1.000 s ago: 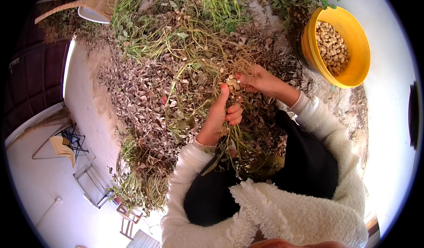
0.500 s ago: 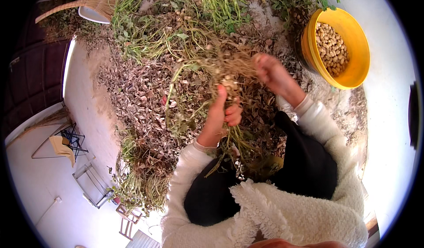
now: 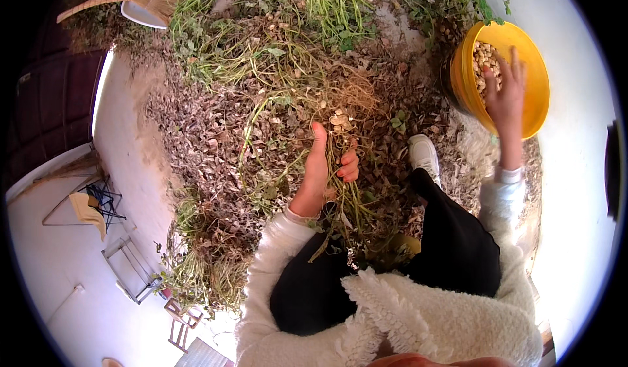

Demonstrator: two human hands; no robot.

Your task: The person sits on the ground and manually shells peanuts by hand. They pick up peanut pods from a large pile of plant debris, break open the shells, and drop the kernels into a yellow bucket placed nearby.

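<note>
Right hand [image 3: 506,100] has moved, splayed, over the yellow bucket [image 3: 535,86], partly hiding peanuts [image 3: 483,54]; left hand [image 3: 318,174] grips stems [image 3: 352,203] above dry leaves [image 3: 203,138].

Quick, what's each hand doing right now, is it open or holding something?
Left hand: closed, holding a peanut plant by its stems.
Right hand: open, fingers spread, at the yellow bucket with peanuts in it.

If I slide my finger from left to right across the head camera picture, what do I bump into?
Dark-framed folding chair with tan cloth → heap of tangled green stems → bare left hand gripping a stringy green peanut plant → white shoe → round yellow bucket.
</note>
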